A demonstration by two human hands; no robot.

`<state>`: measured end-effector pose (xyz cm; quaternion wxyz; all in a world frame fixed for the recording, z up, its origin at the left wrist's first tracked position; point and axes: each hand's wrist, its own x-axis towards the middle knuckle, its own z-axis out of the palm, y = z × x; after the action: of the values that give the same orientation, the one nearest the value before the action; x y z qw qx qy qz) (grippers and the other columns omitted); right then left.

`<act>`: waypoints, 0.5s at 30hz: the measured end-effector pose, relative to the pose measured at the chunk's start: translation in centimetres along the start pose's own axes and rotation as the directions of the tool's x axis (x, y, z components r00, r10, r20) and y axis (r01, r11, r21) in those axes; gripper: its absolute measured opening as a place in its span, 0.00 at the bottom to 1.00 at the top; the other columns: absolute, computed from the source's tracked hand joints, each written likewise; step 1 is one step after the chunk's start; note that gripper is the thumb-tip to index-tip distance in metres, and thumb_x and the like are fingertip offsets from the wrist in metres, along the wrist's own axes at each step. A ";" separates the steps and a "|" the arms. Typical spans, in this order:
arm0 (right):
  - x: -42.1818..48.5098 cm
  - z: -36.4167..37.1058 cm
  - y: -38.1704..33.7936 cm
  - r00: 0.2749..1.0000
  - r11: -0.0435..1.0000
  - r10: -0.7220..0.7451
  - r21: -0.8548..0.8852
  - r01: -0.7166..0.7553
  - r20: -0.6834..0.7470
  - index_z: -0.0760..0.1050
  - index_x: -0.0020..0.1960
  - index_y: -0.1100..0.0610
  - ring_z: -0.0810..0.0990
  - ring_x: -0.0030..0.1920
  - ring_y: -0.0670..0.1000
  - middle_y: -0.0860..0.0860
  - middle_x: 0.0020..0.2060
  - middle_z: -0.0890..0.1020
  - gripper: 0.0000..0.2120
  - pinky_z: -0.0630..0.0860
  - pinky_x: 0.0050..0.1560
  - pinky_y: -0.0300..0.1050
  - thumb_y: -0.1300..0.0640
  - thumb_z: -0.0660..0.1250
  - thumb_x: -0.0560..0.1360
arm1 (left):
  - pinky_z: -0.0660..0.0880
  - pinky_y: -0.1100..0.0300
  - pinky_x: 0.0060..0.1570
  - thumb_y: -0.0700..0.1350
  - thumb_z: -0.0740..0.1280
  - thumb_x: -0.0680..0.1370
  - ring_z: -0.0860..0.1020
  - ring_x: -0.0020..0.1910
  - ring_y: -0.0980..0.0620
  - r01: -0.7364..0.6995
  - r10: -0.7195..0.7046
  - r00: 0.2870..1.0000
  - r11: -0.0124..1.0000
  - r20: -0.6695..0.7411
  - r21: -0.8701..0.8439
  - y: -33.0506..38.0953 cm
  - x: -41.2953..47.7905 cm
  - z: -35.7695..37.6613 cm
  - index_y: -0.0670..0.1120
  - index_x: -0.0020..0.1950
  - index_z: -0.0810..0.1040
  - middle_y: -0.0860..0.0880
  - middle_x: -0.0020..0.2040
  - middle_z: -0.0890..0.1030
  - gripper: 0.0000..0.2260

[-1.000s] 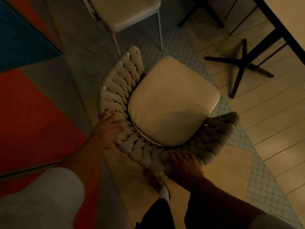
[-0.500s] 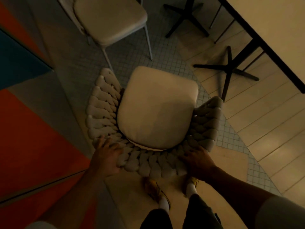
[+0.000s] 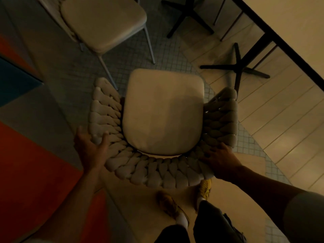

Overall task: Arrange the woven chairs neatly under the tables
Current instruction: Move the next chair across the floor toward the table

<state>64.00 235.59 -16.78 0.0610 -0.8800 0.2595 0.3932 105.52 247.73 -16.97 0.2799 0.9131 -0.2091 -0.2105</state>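
Two hands are on the woven chair (image 3: 163, 113), which stands out on the open floor and is not yet under the table (image 3: 289, 27) at the upper right. The left hand (image 3: 91, 148) straddles the left rear curve of the braided backrest (image 3: 154, 171), thumb on the inner side and fingers spread down the outside, a wide clasp. The right hand (image 3: 217, 160) sits on the right rear curve with its fingers curled over the braids, a firmer hold.

Here's what matters: the chair's open front points straight away from the person, up the view, while the table edge runs on a slant from top centre down to the right. The seat's front-to-back line is not square to that edge and aims more toward the second chair (image 3: 103, 21) ahead on the left. The black cross base (image 3: 236, 71) shows just beside the tip of the chair's right arm.

The right hand is nearer the table, so I'd expect it to pivot while the left sweeps the back round, turning the front rightward. Watch that base, because a chair leg could catch on it.
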 end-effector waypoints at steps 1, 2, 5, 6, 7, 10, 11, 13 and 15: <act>0.0 -0.2 0.1 1.000 1.000 -0.006 -0.002 0.006 0.026 0.65 0.75 0.40 0.75 0.65 0.56 0.49 0.66 0.77 0.29 0.62 0.66 0.57 0.42 0.69 0.75 | 0.73 0.46 0.65 0.55 0.74 0.77 0.72 0.71 0.39 0.134 -0.134 0.991 0.989 0.002 -0.064 0.3 0.7 0.9 0.45 0.79 0.63 0.40 0.75 0.71 0.36; 0.2 -0.4 0.3 0.998 1.000 -0.023 0.006 0.023 0.064 0.63 0.76 0.40 0.73 0.67 0.57 0.50 0.69 0.74 0.32 0.62 0.67 0.58 0.42 0.70 0.75 | 0.75 0.46 0.62 0.55 0.74 0.77 0.76 0.68 0.38 0.224 -0.226 0.974 0.971 -0.005 -0.087 0.7 1.5 1.8 0.43 0.76 0.67 0.39 0.71 0.75 0.33; 0.7 -1.6 1.6 0.959 0.991 -0.106 0.110 0.080 0.263 0.59 0.79 0.38 0.69 0.72 0.58 0.50 0.75 0.68 0.35 0.61 0.71 0.61 0.43 0.69 0.76 | 0.77 0.42 0.54 0.56 0.72 0.78 0.81 0.59 0.34 0.243 -0.240 0.963 0.970 -0.122 0.011 0.7 2.2 3.3 0.40 0.66 0.75 0.35 0.60 0.82 0.25; 0.9 -2.1 2.6 0.939 0.974 -0.147 0.213 0.082 0.312 0.60 0.79 0.38 0.69 0.72 0.56 0.48 0.75 0.67 0.33 0.64 0.72 0.60 0.45 0.69 0.77 | 0.77 0.41 0.52 0.56 0.72 0.78 0.81 0.57 0.33 0.233 -0.223 0.962 0.971 -0.155 0.046 0.6 2.2 3.5 0.40 0.66 0.75 0.34 0.58 0.82 0.24; 0.8 -2.9 3.5 0.930 0.928 -0.156 0.372 0.023 0.333 0.64 0.76 0.37 0.71 0.69 0.52 0.46 0.74 0.69 0.29 0.68 0.71 0.57 0.47 0.69 0.78 | 0.77 0.40 0.51 0.56 0.72 0.79 0.81 0.57 0.32 0.233 -0.220 0.961 0.970 -0.167 0.065 0.6 2.2 3.7 0.40 0.65 0.74 0.34 0.57 0.83 0.24; 0.7 -3.2 5.4 0.943 0.664 0.291 0.743 -0.079 -0.159 0.73 0.67 0.40 0.77 0.61 0.50 0.48 0.67 0.76 0.17 0.78 0.62 0.56 0.50 0.69 0.80 | 0.77 0.40 0.51 0.56 0.72 0.79 0.81 0.56 0.32 0.241 -0.216 0.962 0.960 -0.169 0.143 0.4 2.6 3.7 0.39 0.65 0.73 0.33 0.57 0.83 0.24; 0.7 -2.9 5.7 0.774 0.637 0.549 0.757 -0.145 -0.314 0.72 0.69 0.43 0.75 0.64 0.53 0.50 0.68 0.75 0.18 0.77 0.62 0.59 0.48 0.69 0.79 | 0.77 0.40 0.51 0.56 0.72 0.79 0.81 0.56 0.32 0.233 -0.206 0.964 0.960 -0.170 0.155 0.4 2.8 3.9 0.38 0.64 0.73 0.33 0.56 0.83 0.24; 1.1 -2.0 5.5 0.462 0.434 0.846 0.845 -0.311 -0.265 0.65 0.74 0.48 0.68 0.71 0.59 0.54 0.73 0.68 0.29 0.71 0.66 0.63 0.41 0.68 0.77 | 0.77 0.40 0.50 0.56 0.72 0.79 0.81 0.56 0.32 0.242 -0.214 0.962 0.957 -0.171 0.162 0.5 2.9 4.0 0.38 0.64 0.73 0.32 0.56 0.83 0.24; 2.5 -1.2 4.5 0.357 0.022 0.929 0.945 -0.327 0.102 0.61 0.76 0.50 0.71 0.70 0.63 0.58 0.72 0.70 0.35 0.73 0.64 0.63 0.38 0.69 0.76 | 0.77 0.40 0.49 0.56 0.72 0.80 0.81 0.55 0.31 0.251 -0.220 0.959 0.952 -0.180 0.173 0.5 2.8 4.1 0.37 0.63 0.73 0.32 0.56 0.82 0.25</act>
<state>63.90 230.35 -17.36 0.2177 -0.5330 0.8105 -0.1078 105.61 244.25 -20.52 0.1782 0.9682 -0.0950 -0.1477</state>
